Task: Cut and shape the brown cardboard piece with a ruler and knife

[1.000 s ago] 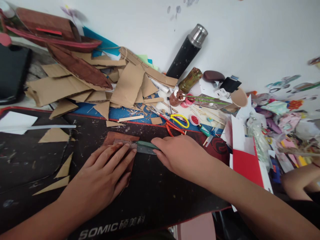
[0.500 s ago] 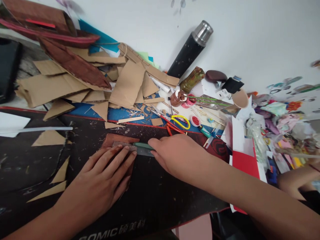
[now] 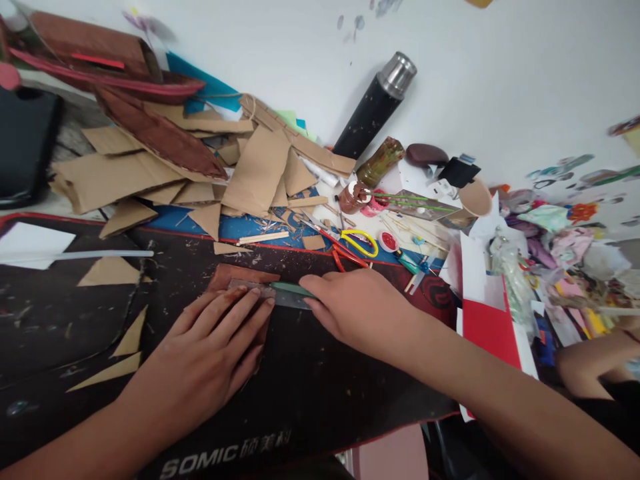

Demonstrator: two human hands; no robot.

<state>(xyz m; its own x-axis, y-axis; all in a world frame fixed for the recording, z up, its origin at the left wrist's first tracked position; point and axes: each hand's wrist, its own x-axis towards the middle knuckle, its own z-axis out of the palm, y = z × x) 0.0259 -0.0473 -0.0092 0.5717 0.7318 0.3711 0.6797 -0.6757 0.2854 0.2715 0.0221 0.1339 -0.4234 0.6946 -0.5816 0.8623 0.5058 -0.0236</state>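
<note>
My left hand (image 3: 215,340) lies flat with its fingers stretched over a clear ruler (image 3: 293,301) and a reddish-brown painted piece (image 3: 243,273). The ruler sticks out to the right, past my fingertips. My right hand (image 3: 360,307) is closed round a green tool (image 3: 291,289), whose front end points left along the ruler's upper edge, close to my left fingertips. Its tip is too small to make out. Under both hands is a black mat (image 3: 320,393). The lower part of the brown piece is mostly hidden by my left hand.
Cardboard scraps (image 3: 120,177) and a brown boat-shaped piece (image 3: 160,133) lie behind on the left. Red and yellow scissors (image 3: 345,248), a paint jar (image 3: 354,197) and a black flask (image 3: 370,113) are beyond my right hand. A red and white box (image 3: 487,330) stands at right.
The view has shifted slightly, so the things at left appear farther right. My right hand and the green tool sit slightly farther right; my left hand still presses on the ruler.
</note>
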